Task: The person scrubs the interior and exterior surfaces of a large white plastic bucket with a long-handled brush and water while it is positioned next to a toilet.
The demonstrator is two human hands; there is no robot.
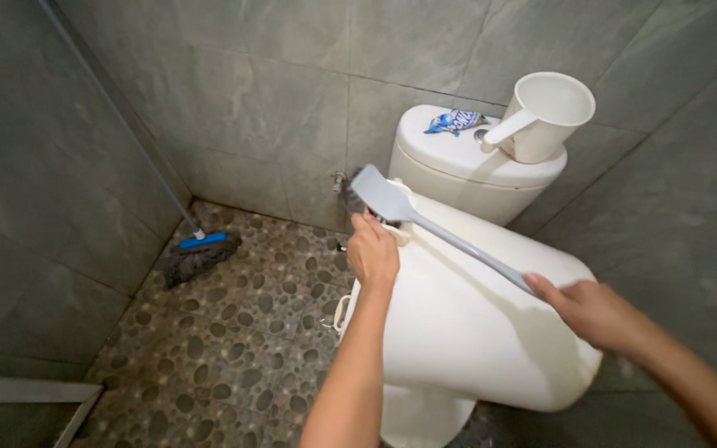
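Nearest me, my right hand [595,314] grips the end of a grey long-handled brush [425,222], which lies diagonally across the closed white toilet lid [475,323]. My left hand [373,253] pinches the lid's rear edge beside the brush head. Farther back, a blue-and-white crumpled wrapper [455,122] lies on the tank top [458,158], beside a white jug [545,116].

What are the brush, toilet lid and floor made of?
Brush: likely grey plastic, matte, one-piece moulded handle. Toilet lid: likely plastic, white, smooth with a soft sheen. Floor: rounded pebbles set in lighter grout, apparently stone.
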